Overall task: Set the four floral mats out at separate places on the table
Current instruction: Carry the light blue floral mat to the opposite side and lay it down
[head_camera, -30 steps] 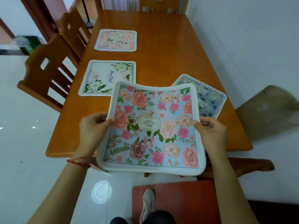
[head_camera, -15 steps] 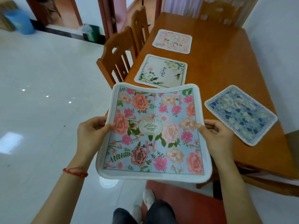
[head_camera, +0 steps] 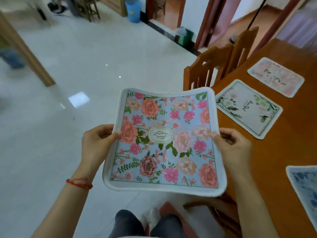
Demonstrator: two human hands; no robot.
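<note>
Mat four (head_camera: 164, 145) off-table; our left hand (head_camera: 96, 145) and right hand (head_camera: 235, 148) pinch opposite edges, keeping it flat for placement.

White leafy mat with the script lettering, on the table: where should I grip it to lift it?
Pinch the white leafy mat by its white border at the near corner, coming from the chair side. It lies flat on the orange wooden table, so only an edge offers purchase.

"GARDEN" on blue floral mat (head_camera: 164, 143)
</note>
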